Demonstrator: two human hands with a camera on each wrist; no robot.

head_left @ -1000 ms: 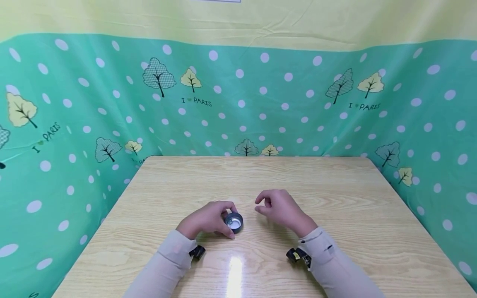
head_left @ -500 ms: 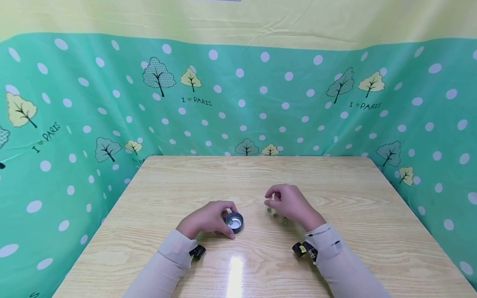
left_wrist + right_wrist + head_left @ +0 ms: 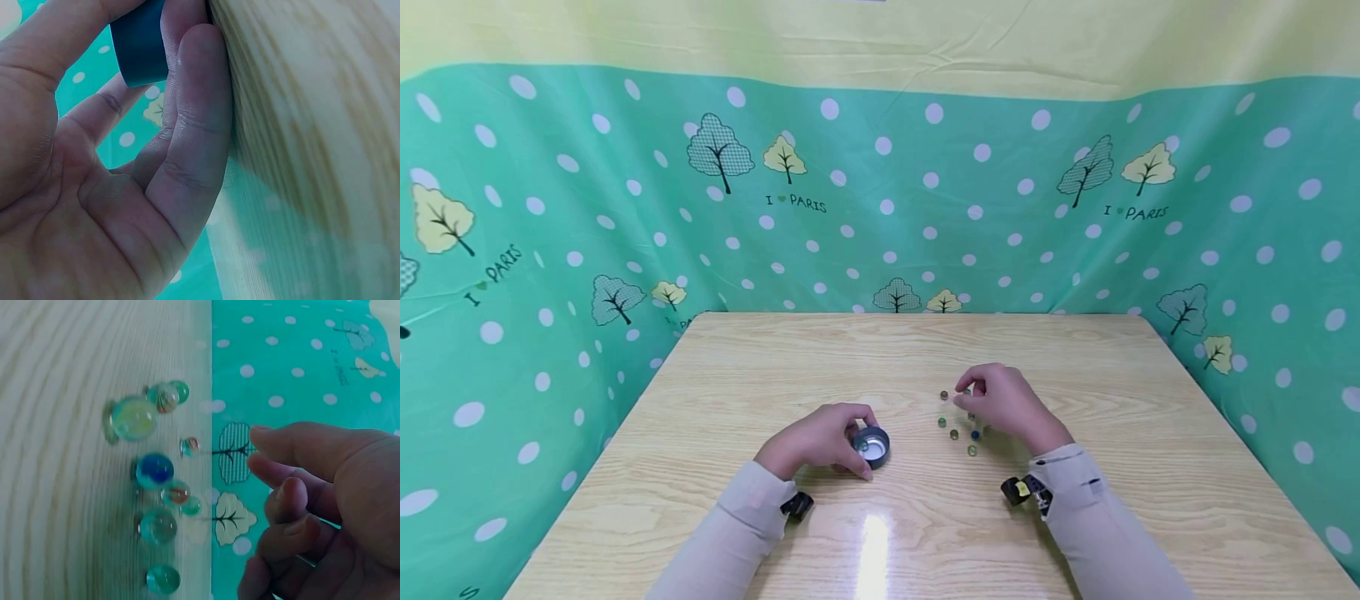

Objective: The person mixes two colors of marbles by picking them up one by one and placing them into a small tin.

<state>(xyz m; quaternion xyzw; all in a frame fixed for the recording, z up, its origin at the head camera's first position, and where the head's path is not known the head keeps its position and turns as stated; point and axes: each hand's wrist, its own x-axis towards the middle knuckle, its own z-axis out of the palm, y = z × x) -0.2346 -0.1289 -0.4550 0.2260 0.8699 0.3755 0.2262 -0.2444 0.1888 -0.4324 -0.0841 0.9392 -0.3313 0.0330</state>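
Note:
On the wooden table (image 3: 1120, 500) my left hand (image 3: 861, 447) grips a small dark round cap (image 3: 876, 448), open side up with a shiny inside. In the left wrist view the cap (image 3: 139, 53) sits between thumb and fingers of my left hand (image 3: 150, 22), pressed against the tabletop. My right hand (image 3: 962, 399) hovers with loosely curled fingers and holds nothing. It is just right of several small glass marbles (image 3: 954, 434) scattered on the table. The right wrist view shows my right hand (image 3: 270, 464) beside a blue marble (image 3: 154, 470) and a larger yellowish marble (image 3: 133, 417).
Green polka-dot fabric (image 3: 550, 250) with tree prints walls the table on the left, back and right. Small black wrist cameras (image 3: 796, 507) sit at both cuffs. A light glare (image 3: 874, 542) lies on the near tabletop.
My right hand has moved right and farther back from the cap, and the marbles it hid now show on the table. My left hand and the cap have stayed put.

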